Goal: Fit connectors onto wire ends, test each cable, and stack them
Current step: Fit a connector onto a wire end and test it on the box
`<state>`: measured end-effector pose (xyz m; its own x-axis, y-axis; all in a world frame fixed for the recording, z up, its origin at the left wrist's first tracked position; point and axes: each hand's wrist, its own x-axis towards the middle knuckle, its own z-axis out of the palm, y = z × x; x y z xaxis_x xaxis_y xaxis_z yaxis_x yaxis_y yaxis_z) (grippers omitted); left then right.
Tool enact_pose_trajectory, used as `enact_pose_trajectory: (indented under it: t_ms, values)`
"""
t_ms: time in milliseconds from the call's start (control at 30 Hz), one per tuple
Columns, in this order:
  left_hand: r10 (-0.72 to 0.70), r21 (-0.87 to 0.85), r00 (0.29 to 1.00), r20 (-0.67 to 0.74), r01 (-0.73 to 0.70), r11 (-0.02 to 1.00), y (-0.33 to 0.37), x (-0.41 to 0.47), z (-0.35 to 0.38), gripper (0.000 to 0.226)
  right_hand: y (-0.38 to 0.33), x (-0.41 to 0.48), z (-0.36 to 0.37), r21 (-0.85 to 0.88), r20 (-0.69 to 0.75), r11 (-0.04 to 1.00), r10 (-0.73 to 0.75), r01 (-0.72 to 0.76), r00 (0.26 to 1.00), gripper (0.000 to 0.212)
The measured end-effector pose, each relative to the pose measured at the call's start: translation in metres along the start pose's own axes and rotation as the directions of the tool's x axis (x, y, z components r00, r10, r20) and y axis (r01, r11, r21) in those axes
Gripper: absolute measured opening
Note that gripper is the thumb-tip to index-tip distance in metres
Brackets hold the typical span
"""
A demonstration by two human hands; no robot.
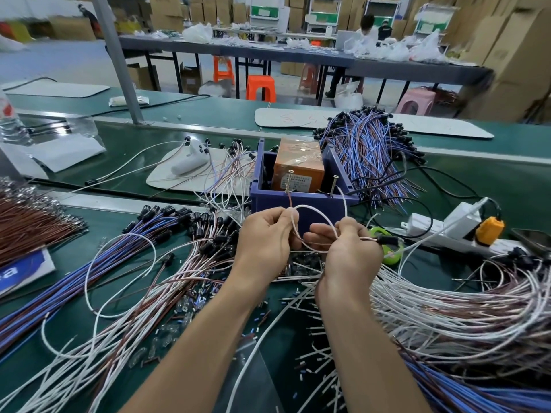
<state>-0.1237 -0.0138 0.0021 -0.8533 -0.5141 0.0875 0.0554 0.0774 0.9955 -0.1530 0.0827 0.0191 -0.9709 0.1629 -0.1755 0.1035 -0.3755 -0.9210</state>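
My left grip [265, 234] pinches one strand of a pale, looped cable [308, 206]. My right grip [348, 248] curls round the other strand, and the black connector [387, 240] pokes out past my knuckles. The loop hangs above the counter [507, 180], just in front of the blue box [304, 201].

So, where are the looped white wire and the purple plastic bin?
looped white wire [311, 206]: head view, top of loop.
purple plastic bin [268, 198]: head view, front wall.
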Motion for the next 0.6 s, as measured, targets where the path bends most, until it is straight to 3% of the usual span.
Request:
enact_pose_trajectory:
  t_ms: [600]
  values:
    - [-0.011, -0.004, 1.000, 0.022, 0.011, 1.000, 0.0049, -0.0014, -0.0007, 0.050, 0.0013, 0.0025, 0.0009, 0.016, -0.025, 1.000, 0.026, -0.025, 0.999, 0.016]
